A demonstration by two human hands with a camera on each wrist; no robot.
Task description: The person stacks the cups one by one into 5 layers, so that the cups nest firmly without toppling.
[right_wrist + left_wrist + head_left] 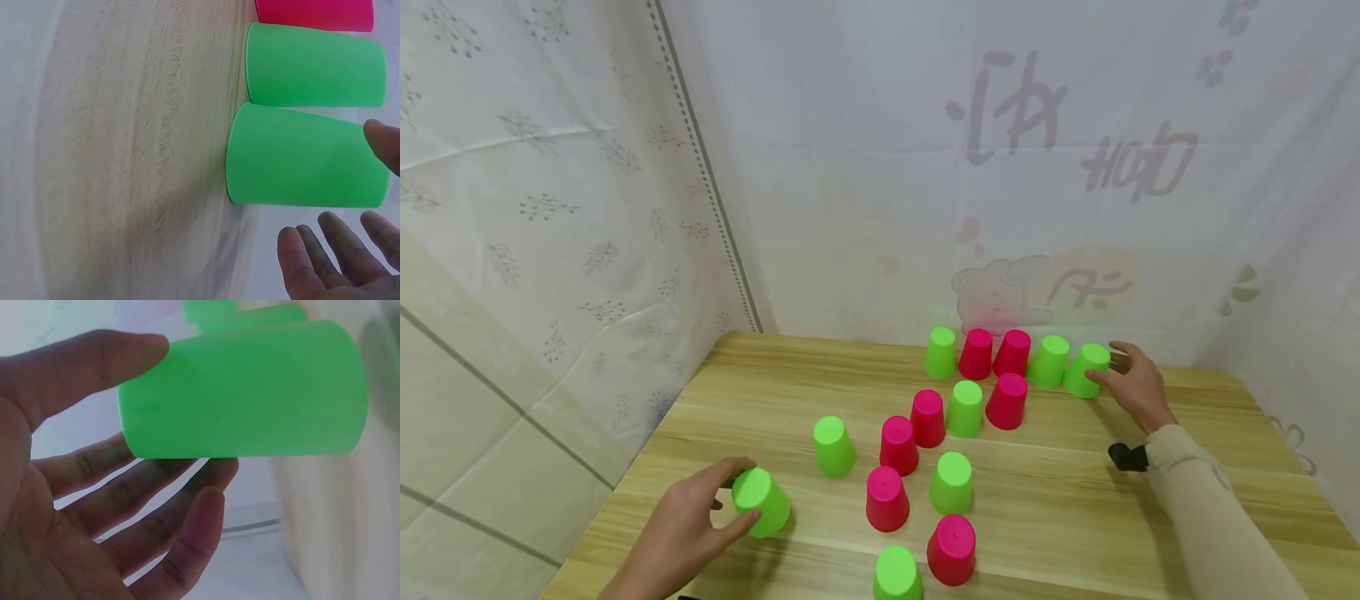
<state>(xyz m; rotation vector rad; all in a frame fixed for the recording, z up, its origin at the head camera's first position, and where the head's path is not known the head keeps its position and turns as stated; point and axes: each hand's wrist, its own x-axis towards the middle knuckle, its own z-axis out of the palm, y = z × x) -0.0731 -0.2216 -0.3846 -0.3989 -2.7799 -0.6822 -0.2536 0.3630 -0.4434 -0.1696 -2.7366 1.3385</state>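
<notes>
My left hand [677, 529] grips a green plastic cup [763, 507] at the table's near left, thumb on one side and fingers on the other. In the left wrist view that upside-down cup [250, 394] tilts a little, its wide rim close to the wood. At the far right end of the back row, my right hand [1138, 390] is around another upturned green cup [1086, 372]. In the right wrist view its fingers [350, 253] are spread and apart from the cup's wall, while the thumb [382, 142] overlaps its narrow end.
Several upturned green and red cups stand on the wooden table [1045, 517]: a back row with a red cup [976, 355], and a loose slanting group with a red cup [887, 500] in the middle. A lone green cup [834, 448] stands left. Printed cloth [850, 208] hangs behind.
</notes>
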